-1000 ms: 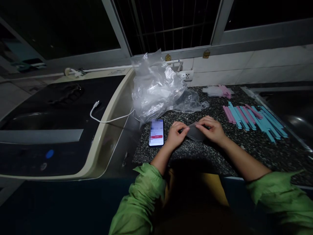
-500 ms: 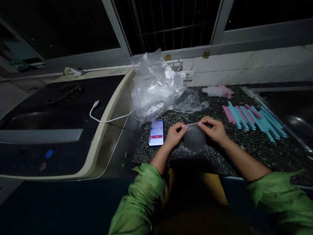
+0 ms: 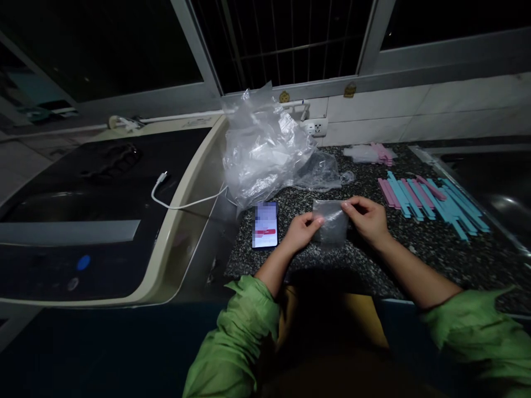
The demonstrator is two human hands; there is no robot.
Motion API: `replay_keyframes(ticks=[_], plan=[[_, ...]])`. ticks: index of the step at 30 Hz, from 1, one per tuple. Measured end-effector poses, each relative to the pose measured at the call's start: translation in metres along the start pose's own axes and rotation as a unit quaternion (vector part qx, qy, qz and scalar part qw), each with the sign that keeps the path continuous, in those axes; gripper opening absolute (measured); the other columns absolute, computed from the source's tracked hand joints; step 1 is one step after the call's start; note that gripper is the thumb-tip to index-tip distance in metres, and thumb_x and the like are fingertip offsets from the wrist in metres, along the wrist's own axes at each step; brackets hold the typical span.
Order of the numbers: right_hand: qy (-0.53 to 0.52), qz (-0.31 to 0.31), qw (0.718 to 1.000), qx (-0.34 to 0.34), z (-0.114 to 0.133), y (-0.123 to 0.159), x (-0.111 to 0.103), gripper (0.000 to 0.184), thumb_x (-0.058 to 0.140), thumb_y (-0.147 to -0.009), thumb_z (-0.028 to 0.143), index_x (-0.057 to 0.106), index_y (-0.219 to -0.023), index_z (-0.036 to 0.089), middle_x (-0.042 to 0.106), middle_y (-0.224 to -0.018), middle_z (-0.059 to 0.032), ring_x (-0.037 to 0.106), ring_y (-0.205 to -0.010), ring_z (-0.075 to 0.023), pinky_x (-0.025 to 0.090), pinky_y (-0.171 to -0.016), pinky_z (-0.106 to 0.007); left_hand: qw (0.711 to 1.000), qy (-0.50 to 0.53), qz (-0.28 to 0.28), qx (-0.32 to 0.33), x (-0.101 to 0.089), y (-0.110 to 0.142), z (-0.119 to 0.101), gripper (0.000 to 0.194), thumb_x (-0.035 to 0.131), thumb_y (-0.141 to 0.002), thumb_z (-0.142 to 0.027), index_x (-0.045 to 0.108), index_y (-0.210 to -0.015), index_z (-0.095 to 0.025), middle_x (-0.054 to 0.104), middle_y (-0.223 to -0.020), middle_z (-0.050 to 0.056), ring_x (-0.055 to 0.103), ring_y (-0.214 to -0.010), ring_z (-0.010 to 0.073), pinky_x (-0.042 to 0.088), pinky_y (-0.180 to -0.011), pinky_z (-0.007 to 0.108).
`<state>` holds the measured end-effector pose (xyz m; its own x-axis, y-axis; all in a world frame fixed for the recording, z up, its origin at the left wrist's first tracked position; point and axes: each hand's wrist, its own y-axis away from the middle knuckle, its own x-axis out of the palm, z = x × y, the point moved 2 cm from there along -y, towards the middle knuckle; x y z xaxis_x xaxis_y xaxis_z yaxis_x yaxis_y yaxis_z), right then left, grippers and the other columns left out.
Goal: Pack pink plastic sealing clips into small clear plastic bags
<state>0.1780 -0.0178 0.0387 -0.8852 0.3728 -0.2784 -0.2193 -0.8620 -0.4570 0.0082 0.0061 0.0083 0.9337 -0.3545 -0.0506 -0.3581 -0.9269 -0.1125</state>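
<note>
A small clear plastic bag (image 3: 333, 224) hangs between my two hands over the dark speckled counter (image 3: 319, 267). My left hand (image 3: 303, 229) pinches its left side between thumb and fingers. At the upper right corner, my right hand (image 3: 369, 220) grips the bag by its top edge. Nothing can be made out inside the bag. Just left of my left hand lies a phone (image 3: 265, 225) with its screen lit. Pink and blue flat strips (image 3: 431, 202) are spread on the counter to the right of my right hand.
A big crumpled heap of clear plastic (image 3: 269, 155) stands against the wall. Behind the strips is a small bagged bundle (image 3: 369, 154) with pink pieces. A washing machine (image 3: 174, 221) with a white cable (image 3: 191, 203) on it is at left, a sink (image 3: 498, 193) at right.
My left hand has shifted from the bag's top left corner to lower on its left side. The bag now hangs squarer, its top edge a little higher. My right hand has barely moved.
</note>
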Motion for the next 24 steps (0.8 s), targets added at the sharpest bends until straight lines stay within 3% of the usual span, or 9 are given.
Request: replay_keyframes(ticks=[5, 8, 12, 19, 24], plan=[[0.005, 0.131, 0.991, 0.011, 0.007, -0.01, -0.001, 0.03, 0.066, -0.064, 0.046, 0.066, -0.077, 0.019, 0.066, -0.074, -0.0025, 0.058, -0.067, -0.0164, 0.046, -0.063, -0.029, 0.999, -0.009, 0.051, -0.011, 0.001, 0.002, -0.004, 0.031, 0.065, -0.065, -0.045, 0.063, -0.065, -0.013, 0.059, -0.062, -0.001, 0.05, -0.064, 0.0127, 0.038, -0.065, 0.024], [0.018, 0.185, 0.982, 0.026, 0.009, -0.012, 0.001, 0.031, 0.065, -0.064, 0.048, 0.064, -0.068, 0.017, 0.064, -0.065, -0.0018, 0.055, -0.06, -0.0144, 0.043, -0.057, -0.026, 0.997, -0.005, 0.073, -0.021, 0.002, 0.005, -0.007, 0.036, 0.064, -0.064, -0.049, 0.062, -0.064, -0.013, 0.056, -0.059, -0.001, 0.047, -0.06, 0.0115, 0.036, -0.062, 0.023], [0.012, 0.131, 0.991, 0.033, 0.009, -0.012, -0.001, 0.031, 0.061, -0.067, 0.048, 0.061, -0.062, 0.017, 0.059, -0.059, -0.0004, 0.049, -0.054, -0.0121, 0.039, -0.053, -0.025, 0.995, -0.003, 0.089, -0.034, 0.005, 0.008, -0.008, 0.04, 0.067, -0.06, -0.051, 0.061, -0.067, -0.012, 0.053, -0.059, -0.002, 0.044, -0.059, 0.0101, 0.033, -0.058, 0.022], [0.019, 0.052, 0.998, 0.038, 0.006, -0.012, -0.007, 0.028, 0.063, -0.066, 0.045, 0.061, -0.064, 0.018, 0.059, -0.06, 0.0001, 0.049, -0.055, -0.0121, 0.039, -0.053, -0.025, 0.989, -0.058, 0.123, -0.065, 0.006, 0.007, 0.002, 0.049, 0.063, -0.06, -0.059, 0.044, -0.049, -0.016, 0.034, -0.047, -0.006, 0.028, -0.048, 0.0057, 0.019, -0.048, 0.022], [0.024, 0.081, 0.996, 0.027, 0.008, -0.01, -0.006, 0.03, 0.062, -0.068, 0.048, 0.061, -0.064, 0.018, 0.062, -0.062, -0.0008, 0.052, -0.057, -0.0135, 0.041, -0.056, -0.026, 0.992, -0.052, 0.109, -0.031, 0.005, 0.007, -0.001, 0.042, 0.067, -0.06, -0.054, 0.059, -0.065, -0.013, 0.049, -0.058, -0.002, 0.041, -0.057, 0.0096, 0.03, -0.054, 0.022]])
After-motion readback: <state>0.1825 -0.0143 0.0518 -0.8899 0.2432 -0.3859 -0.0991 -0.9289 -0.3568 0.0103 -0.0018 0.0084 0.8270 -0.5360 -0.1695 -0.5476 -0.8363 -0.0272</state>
